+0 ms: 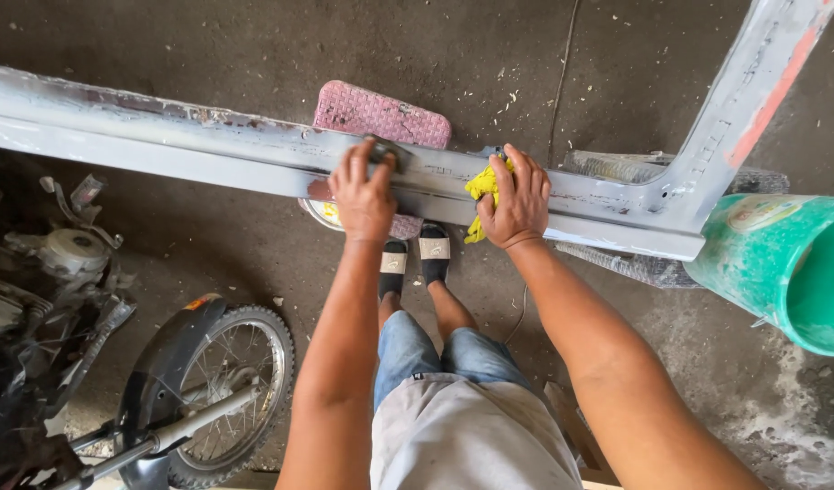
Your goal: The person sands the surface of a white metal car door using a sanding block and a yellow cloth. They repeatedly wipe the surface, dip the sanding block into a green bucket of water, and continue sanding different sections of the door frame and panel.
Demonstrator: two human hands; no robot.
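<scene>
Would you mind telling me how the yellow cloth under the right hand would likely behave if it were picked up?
The yellow cloth is bunched and creased under the right hand, so it probably hangs limp. It looks thin, so likely light. It should not roll.

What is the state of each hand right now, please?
Left hand: closed on a small dark block, pressed on the grey metal panel.
Right hand: holding a yellow cloth against that panel.

One grey metal frame [254, 145], one green bucket [780, 263], one motorcycle wheel [231, 381]
</scene>
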